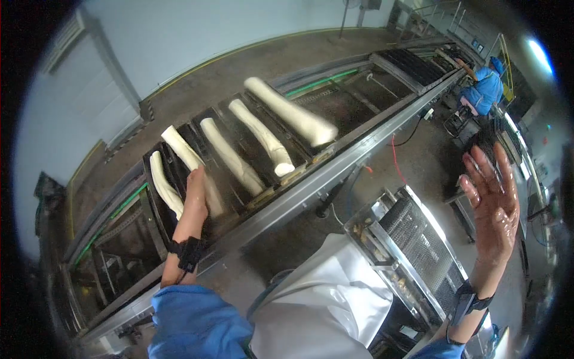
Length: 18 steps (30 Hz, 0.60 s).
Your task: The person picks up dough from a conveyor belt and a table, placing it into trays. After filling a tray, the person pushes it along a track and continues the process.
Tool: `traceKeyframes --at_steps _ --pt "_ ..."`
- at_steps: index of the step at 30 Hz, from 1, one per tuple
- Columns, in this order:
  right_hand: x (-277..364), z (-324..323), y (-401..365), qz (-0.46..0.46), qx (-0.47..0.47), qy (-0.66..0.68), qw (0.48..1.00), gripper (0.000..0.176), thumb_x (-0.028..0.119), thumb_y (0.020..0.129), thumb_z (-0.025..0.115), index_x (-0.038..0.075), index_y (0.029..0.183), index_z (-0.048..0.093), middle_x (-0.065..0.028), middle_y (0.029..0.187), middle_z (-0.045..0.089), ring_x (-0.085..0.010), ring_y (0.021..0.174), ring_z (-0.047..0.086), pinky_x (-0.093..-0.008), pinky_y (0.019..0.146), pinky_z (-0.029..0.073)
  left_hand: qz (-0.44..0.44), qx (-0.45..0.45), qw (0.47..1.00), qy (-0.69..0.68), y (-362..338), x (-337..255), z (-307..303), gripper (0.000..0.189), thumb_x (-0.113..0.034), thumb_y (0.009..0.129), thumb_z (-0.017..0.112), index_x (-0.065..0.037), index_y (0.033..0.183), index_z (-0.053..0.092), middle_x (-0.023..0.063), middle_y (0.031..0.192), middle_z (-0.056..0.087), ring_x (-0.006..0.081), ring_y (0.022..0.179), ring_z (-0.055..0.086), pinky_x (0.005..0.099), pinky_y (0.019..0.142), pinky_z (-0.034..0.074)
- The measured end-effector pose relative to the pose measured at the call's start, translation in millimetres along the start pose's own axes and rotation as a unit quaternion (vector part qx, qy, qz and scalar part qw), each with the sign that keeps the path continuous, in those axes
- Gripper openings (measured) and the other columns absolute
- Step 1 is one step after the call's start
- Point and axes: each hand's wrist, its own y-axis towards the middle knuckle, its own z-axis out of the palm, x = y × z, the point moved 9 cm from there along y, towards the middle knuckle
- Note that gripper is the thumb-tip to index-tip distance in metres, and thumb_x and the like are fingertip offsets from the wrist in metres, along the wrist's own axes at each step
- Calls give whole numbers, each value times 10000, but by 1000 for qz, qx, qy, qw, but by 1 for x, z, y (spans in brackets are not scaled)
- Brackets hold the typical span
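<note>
Several long, pale, log-like pieces lie side by side in dark trays (190, 133) on a conveyor line. My left hand (196, 194) is seen edge-on with its fingers stretched out, overlapping the lower part of one pale piece (182, 148). To its left lies a shorter, curved piece (162, 182); to its right another piece (230, 154) slants down the tray. Farther right are a knobbly piece (260, 134) and the thickest piece (290, 110). My right hand (493, 203) is raised away from the line, wet, with fingers spread and nothing in it.
The conveyor's metal rail (353, 149) runs diagonally between me and the trays. A mesh belt (418, 239) in a steel frame stands below and right, holding scraps along its side. A person in blue (485, 90) sits at the far end of the line. A red cord (396, 161) hangs nearby.
</note>
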Motion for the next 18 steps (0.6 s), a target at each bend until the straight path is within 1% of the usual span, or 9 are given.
traceKeyframes --at_steps 4,6,8,10,12,14,16,17,18 --pt "-50 -50 -18 77 -43 6 996 882 370 712 783 -4 1410 395 -231 1377 485 -321 1241 520 -382 969 477 27 -2 998 -64 -17 -16 5 465 -406 956 536 -51 1249 467 70 1133 536 173 1036 512 306 916 406" --pt "-79 -75 -31 141 -55 -42 988 720 331 778 729 18 1370 463 -184 1309 549 -267 1178 567 -366 973 480 78 -91 993 -18 -9 -16 -17 381 -332 954 561 -42 1197 519 42 1067 562 149 991 530 266 887 411" --pt "-109 -96 -36 160 -61 -45 984 687 321 776 727 25 1349 488 -167 1278 573 -254 1156 579 -370 971 478 172 -81 981 -40 -37 -43 12 306 -274 956 570 -31 1143 566 22 1056 568 138 1002 528 258 905 401" --pt "-127 -109 -36 180 -63 -49 980 654 311 774 725 31 1327 514 -150 1247 596 -240 1133 591 -374 970 476 317 -6 947 52 -90 -99 81 296 -251 962 559 -24 1150 584 23 1101 581 139 1041 531 266 938 394" --pt "-138 -117 -34 196 -64 -48 977 582 213 816 718 25 1326 507 -117 1245 606 -203 1097 592 -348 926 485 269 108 956 39 -87 -93 139 381 -376 956 538 -93 1207 587 46 1178 582 169 1108 512 321 977 355" --pt "-148 -129 -34 196 -67 -35 978 520 141 819 678 23 1302 523 -107 1210 619 -204 1091 591 -346 928 481 194 175 965 10 -81 -75 186 391 -309 957 565 -35 1237 556 66 1221 557 167 1168 483 302 1025 341" --pt "-156 -147 -42 238 -88 -66 965 491 81 804 638 32 1282 537 -93 1155 630 -204 1073 593 -349 920 483 124 187 974 13 -70 -53 216 485 -390 933 584 -34 1260 541 78 1230 547 182 1206 450 321 1061 294" --pt "-162 -161 -47 237 -98 -84 963 510 258 806 710 46 1249 571 -92 1133 638 -196 1070 601 -363 940 476 76 186 979 37 -69 -47 226 555 -440 909 593 -38 1287 524 86 1271 524 199 1237 422 348 1083 263" --pt "-166 -174 -52 238 -103 -86 962 510 258 806 710 46 1249 571 -92 1133 638 -196 1070 601 -363 940 476 75 191 978 38 -59 -40 232 555 -440 909 593 -38 1287 524 86 1271 524 199 1237 422 348 1083 263"
